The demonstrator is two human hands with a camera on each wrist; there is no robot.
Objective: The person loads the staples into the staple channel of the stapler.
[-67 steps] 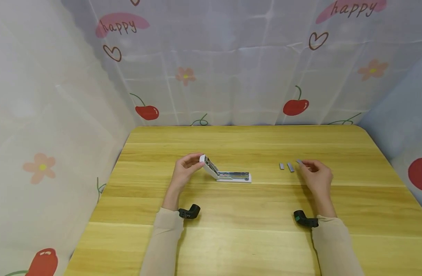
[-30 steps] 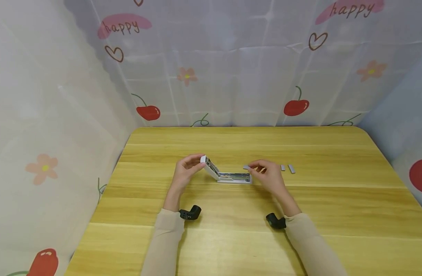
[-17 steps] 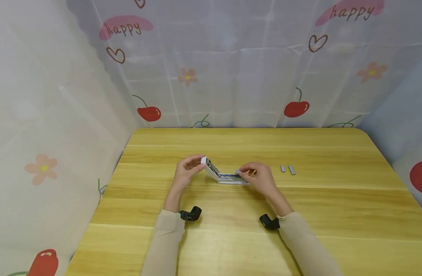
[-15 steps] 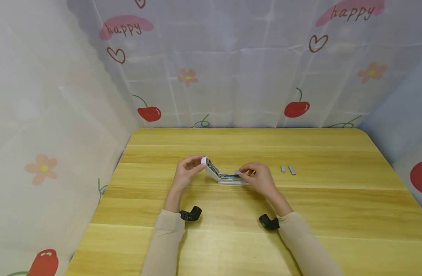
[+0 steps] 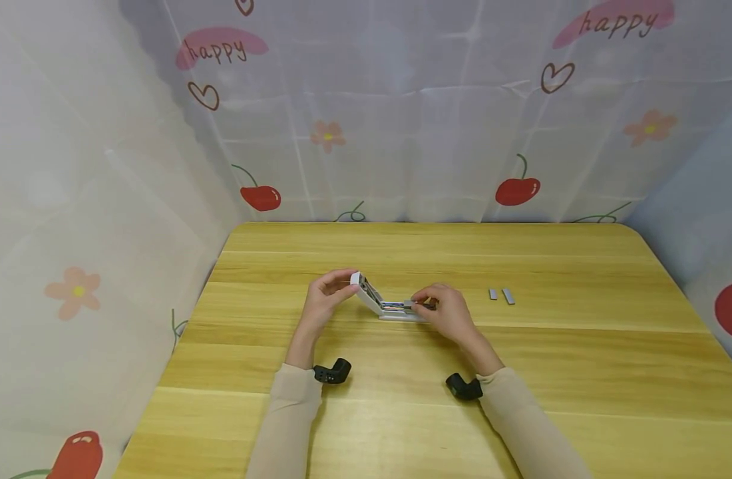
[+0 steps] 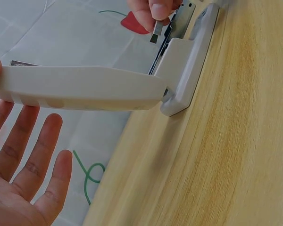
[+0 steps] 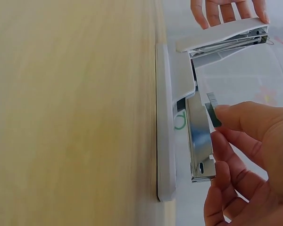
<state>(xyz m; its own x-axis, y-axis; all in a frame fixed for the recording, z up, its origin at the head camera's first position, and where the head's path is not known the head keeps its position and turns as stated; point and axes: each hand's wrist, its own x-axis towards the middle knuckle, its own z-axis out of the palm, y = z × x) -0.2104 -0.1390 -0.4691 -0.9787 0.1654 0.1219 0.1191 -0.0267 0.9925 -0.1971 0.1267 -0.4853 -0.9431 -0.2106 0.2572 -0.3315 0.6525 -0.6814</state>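
Observation:
A white stapler rests on the table with its top cover swung up. My left hand holds the raised end of that cover between thumb and fingers; in the left wrist view its other fingers spread below the cover. Pinched in my right hand is a short grey strip of staples. The strip is right at the metal magazine, towards the hinge; a small gap shows between them in the right wrist view. Part of the magazine is hidden by my right fingers in the head view.
Two more staple strips, one shorter and one longer, lie on the wooden table to the right of my right hand. A patterned curtain hangs behind the table's back edge.
My right hand has carried the staple strip leftward from beside the other two strips to the stapler's magazine, lowering it slightly. My left hand stays on the raised cover.

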